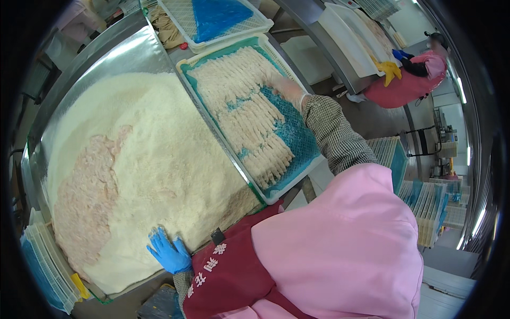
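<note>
My left hand (169, 252), in a blue glove dusted with crumbs, lies with fingers spread on the near edge of a wide heap of pale yellow crumbs (175, 154). A mound of raw pinkish meat pieces (90, 196) rests on the heap's left side. To the right, a white tray (294, 182) with a blue-green mesh liner (297, 139) carries several rows of crumb-coated meat strips (247, 119). My right hand (288, 91), in a clear glove, reaches over the tray's far right part, at the end of the far row. Its fingertips blur into the pale strips.
A metal rim (212, 119) separates the crumb table from the tray. Beyond stands another white tray (220, 26) with blue sheeting (218, 18). Stacked trays (50, 266) sit at lower left, more racks (422, 204) at right. A person in pink (406, 80) works at the far right table.
</note>
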{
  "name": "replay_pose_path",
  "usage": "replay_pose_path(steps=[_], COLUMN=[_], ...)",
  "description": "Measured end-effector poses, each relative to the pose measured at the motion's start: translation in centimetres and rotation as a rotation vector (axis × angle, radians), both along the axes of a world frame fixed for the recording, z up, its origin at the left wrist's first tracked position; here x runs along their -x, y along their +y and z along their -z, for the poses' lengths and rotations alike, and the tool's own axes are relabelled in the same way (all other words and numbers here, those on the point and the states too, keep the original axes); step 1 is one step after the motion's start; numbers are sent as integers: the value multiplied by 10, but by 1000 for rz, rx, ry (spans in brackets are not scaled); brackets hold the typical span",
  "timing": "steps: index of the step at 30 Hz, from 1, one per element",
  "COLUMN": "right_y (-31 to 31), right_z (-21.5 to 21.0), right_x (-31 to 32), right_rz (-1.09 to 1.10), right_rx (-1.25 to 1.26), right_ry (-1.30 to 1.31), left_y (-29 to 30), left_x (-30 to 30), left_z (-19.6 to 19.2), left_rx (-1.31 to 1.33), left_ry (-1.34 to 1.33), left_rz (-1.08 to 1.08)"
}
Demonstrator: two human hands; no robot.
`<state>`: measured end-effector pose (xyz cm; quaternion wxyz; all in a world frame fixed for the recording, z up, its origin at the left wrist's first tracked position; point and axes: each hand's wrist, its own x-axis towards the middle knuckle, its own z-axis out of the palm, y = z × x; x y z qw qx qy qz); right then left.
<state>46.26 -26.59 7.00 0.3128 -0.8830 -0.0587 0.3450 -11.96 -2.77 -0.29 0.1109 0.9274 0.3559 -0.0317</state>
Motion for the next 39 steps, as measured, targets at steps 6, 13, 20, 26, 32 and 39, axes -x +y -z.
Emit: replay_pose_path(steps=[6, 13, 20, 26, 32, 39], right_y=[-44, -73, -57, 81, 162, 189], right_z=[95, 68, 54, -11, -14, 42], right_x=[-19, 36, 119, 234, 319, 377], right_rz=[-10, -402, -121, -158, -467, -710], right_rx=[-343, 104, -100, -465, -652, -575], right_ry=[210, -137, -359, -133, 64, 339], left_y=[4, 3, 103, 195, 219, 188], left_x=[-5, 16, -5, -81, -98, -55], left_z=[-1, 7, -30, -58, -58, -45], left_rx=[42, -10, -26, -174, -2, 5], left_ry=[26, 19, -276, -396, -125, -461], left_rz=[-1, -28, -184, -317, -196, -215])
